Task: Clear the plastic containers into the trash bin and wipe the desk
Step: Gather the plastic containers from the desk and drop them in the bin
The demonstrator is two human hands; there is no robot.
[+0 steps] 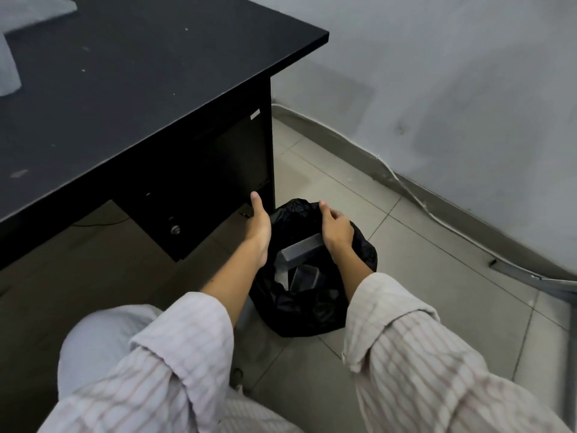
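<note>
Reaching down, left hand [258, 225] flat-fingered, right hand [337, 228] gripping the trash bin [315, 310] liner rim.

Office: black desk [125, 89], lined bin [312, 307]

The fingers of the left hand [258, 228] are turned away from the camera, so what they touch cannot be told. The fingertips of the right hand [337, 229] are hidden against the black bag [312, 310]. The trash bin itself is covered entirely by that bag. The plastic containers [301, 260] inside are partly masked by the right wrist and by folds, and their number cannot be told. A pale object [7, 70] on the desk [131, 89] is blurred and cut off by the left edge.
</note>
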